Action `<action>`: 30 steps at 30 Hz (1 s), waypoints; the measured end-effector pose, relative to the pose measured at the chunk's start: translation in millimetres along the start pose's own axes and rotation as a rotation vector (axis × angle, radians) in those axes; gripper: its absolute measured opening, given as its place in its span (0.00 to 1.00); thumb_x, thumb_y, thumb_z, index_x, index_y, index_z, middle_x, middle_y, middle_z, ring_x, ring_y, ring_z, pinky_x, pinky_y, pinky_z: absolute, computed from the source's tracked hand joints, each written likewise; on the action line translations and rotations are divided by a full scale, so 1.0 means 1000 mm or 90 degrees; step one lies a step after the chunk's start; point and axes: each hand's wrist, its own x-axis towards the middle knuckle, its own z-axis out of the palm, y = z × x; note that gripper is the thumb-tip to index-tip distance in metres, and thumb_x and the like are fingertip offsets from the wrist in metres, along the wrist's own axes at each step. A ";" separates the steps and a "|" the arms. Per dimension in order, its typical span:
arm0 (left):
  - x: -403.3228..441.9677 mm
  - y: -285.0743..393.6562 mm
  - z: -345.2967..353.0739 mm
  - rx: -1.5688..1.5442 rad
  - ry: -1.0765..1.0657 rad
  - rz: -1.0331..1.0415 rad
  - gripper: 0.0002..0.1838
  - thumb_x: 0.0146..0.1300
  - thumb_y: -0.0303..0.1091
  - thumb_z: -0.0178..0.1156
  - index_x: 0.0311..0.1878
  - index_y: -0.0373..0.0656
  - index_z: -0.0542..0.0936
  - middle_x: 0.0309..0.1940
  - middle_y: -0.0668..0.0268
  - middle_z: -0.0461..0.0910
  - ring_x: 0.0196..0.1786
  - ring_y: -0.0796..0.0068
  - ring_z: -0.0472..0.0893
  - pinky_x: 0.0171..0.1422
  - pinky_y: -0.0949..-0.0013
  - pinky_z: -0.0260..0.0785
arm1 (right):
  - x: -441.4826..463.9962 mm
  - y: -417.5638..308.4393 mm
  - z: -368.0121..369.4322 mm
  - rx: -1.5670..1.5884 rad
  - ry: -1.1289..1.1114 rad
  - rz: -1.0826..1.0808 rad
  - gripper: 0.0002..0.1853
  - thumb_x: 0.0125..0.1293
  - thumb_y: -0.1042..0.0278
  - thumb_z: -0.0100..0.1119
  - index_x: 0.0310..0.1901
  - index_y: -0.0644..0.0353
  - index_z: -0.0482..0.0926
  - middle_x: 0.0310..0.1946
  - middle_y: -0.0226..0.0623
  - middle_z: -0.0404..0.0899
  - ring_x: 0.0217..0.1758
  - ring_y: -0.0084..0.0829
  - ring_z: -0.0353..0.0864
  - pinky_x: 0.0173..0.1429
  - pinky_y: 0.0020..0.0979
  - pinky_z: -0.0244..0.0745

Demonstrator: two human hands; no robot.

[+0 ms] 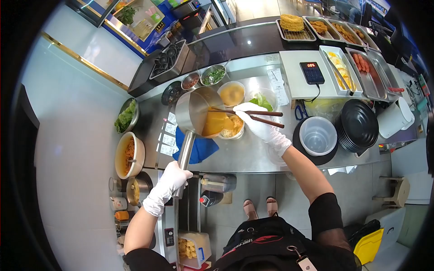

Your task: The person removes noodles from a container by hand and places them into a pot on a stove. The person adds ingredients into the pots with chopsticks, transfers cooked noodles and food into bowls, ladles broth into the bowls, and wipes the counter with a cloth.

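Observation:
My gloved left hand (pixel 174 180) is closed round the long handle of a steel saucepan (pixel 191 110), which is tilted to the right. Orange broth with some food shows at its lip, over a bowl of noodles (pixel 232 128). A pair of dark chopsticks (pixel 266 118) is in my gloved right hand (pixel 257 121), their tips at the pan's mouth. Behind the noodle bowl is a container of orange broth (pixel 231 94), and right of that a clear bowl with green leaves (pixel 262 100). A blue cloth (pixel 199 149) lies under the pan.
Steel bowls of chopped greens (pixel 213 75) and red topping (pixel 190 81) stand behind. Left are a lettuce bowl (pixel 126 116) and a tub of shredded food (pixel 129 156). Right are clear containers (pixel 318 135), black bowls (pixel 357 125), a scale (pixel 312 73) and food trays (pixel 296 35).

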 end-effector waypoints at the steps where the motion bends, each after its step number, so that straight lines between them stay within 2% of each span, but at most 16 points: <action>1: -0.001 0.001 0.000 0.007 -0.005 -0.004 0.11 0.52 0.29 0.62 0.31 0.31 0.73 0.17 0.60 0.76 0.19 0.71 0.78 0.24 0.67 0.72 | -0.001 0.001 0.001 -0.021 -0.005 0.005 0.08 0.66 0.69 0.58 0.44 0.62 0.80 0.42 0.37 0.82 0.45 0.30 0.81 0.49 0.30 0.76; 5: -0.001 0.003 0.002 0.041 0.006 -0.015 0.14 0.52 0.30 0.63 0.36 0.30 0.72 0.21 0.58 0.78 0.21 0.71 0.80 0.26 0.67 0.73 | -0.001 0.010 -0.004 -0.093 -0.060 -0.030 0.08 0.67 0.69 0.57 0.44 0.62 0.79 0.41 0.38 0.82 0.45 0.31 0.81 0.48 0.30 0.76; 9: 0.006 -0.007 0.004 0.036 -0.004 -0.021 0.17 0.52 0.31 0.63 0.39 0.29 0.71 0.23 0.56 0.79 0.23 0.71 0.80 0.28 0.67 0.74 | -0.008 0.010 -0.012 -0.059 -0.060 -0.058 0.07 0.67 0.69 0.57 0.43 0.62 0.79 0.39 0.36 0.82 0.43 0.29 0.81 0.47 0.30 0.75; 11: 0.007 -0.007 0.005 0.091 0.014 -0.015 0.19 0.52 0.32 0.64 0.41 0.28 0.71 0.27 0.52 0.80 0.29 0.63 0.83 0.35 0.63 0.76 | -0.010 0.009 -0.015 0.020 -0.037 0.001 0.06 0.67 0.70 0.57 0.42 0.62 0.79 0.37 0.35 0.81 0.41 0.27 0.80 0.46 0.29 0.75; 12: 0.008 -0.010 0.007 0.091 0.014 -0.015 0.19 0.52 0.32 0.64 0.41 0.28 0.71 0.27 0.52 0.80 0.29 0.63 0.83 0.35 0.63 0.76 | -0.009 0.009 -0.016 -0.006 -0.036 -0.031 0.05 0.66 0.71 0.57 0.41 0.62 0.79 0.37 0.34 0.82 0.41 0.26 0.80 0.46 0.28 0.75; 14: 0.011 -0.017 0.012 0.178 0.073 0.024 0.21 0.49 0.34 0.65 0.41 0.28 0.71 0.30 0.48 0.79 0.36 0.56 0.82 0.44 0.61 0.74 | -0.009 0.005 -0.016 -0.007 -0.019 -0.051 0.06 0.66 0.71 0.57 0.41 0.62 0.79 0.37 0.34 0.82 0.41 0.27 0.80 0.47 0.28 0.75; 15: 0.011 -0.020 0.013 0.179 0.072 0.026 0.21 0.49 0.34 0.65 0.41 0.28 0.71 0.30 0.48 0.79 0.36 0.56 0.82 0.44 0.61 0.74 | -0.011 0.002 -0.016 -0.007 -0.002 -0.070 0.06 0.66 0.71 0.57 0.42 0.62 0.79 0.38 0.34 0.82 0.41 0.27 0.80 0.47 0.27 0.75; 17: 0.012 -0.021 0.015 0.246 0.095 0.034 0.21 0.50 0.34 0.64 0.43 0.29 0.72 0.37 0.42 0.80 0.45 0.45 0.81 0.51 0.57 0.73 | -0.012 0.000 -0.016 -0.021 -0.013 -0.058 0.07 0.66 0.71 0.57 0.43 0.62 0.80 0.38 0.34 0.82 0.42 0.26 0.80 0.48 0.27 0.75; 19: 0.012 -0.021 0.018 0.258 0.111 0.042 0.20 0.51 0.33 0.63 0.42 0.29 0.71 0.37 0.42 0.80 0.45 0.45 0.81 0.51 0.56 0.74 | -0.016 -0.002 -0.014 -0.035 -0.026 -0.045 0.07 0.66 0.72 0.57 0.44 0.62 0.80 0.38 0.33 0.82 0.43 0.26 0.80 0.48 0.27 0.75; 21: 0.011 -0.023 0.020 0.270 0.125 0.050 0.19 0.51 0.33 0.63 0.41 0.30 0.71 0.37 0.41 0.80 0.44 0.44 0.81 0.50 0.55 0.74 | -0.025 -0.004 -0.010 0.059 -0.046 0.031 0.08 0.66 0.69 0.56 0.44 0.61 0.79 0.42 0.37 0.81 0.47 0.33 0.80 0.50 0.31 0.73; 22: 0.011 -0.024 0.021 0.286 0.142 0.070 0.18 0.51 0.32 0.62 0.41 0.30 0.71 0.36 0.41 0.80 0.43 0.44 0.81 0.50 0.55 0.74 | -0.028 -0.005 -0.011 0.038 -0.061 0.043 0.09 0.66 0.68 0.57 0.45 0.61 0.79 0.42 0.37 0.81 0.47 0.33 0.80 0.51 0.30 0.73; 27: 0.014 -0.030 0.027 0.333 0.185 0.116 0.16 0.51 0.31 0.62 0.39 0.32 0.70 0.33 0.43 0.80 0.39 0.44 0.82 0.47 0.55 0.75 | -0.037 -0.022 -0.011 -0.027 -0.080 0.042 0.09 0.66 0.69 0.57 0.44 0.63 0.80 0.41 0.40 0.82 0.46 0.34 0.81 0.51 0.30 0.74; 30: 0.014 -0.032 0.029 0.366 0.231 0.142 0.16 0.51 0.30 0.63 0.38 0.33 0.69 0.29 0.44 0.80 0.36 0.46 0.82 0.44 0.54 0.76 | -0.047 -0.020 -0.018 -0.100 -0.072 -0.019 0.09 0.65 0.71 0.57 0.43 0.64 0.80 0.39 0.40 0.82 0.44 0.35 0.81 0.48 0.30 0.75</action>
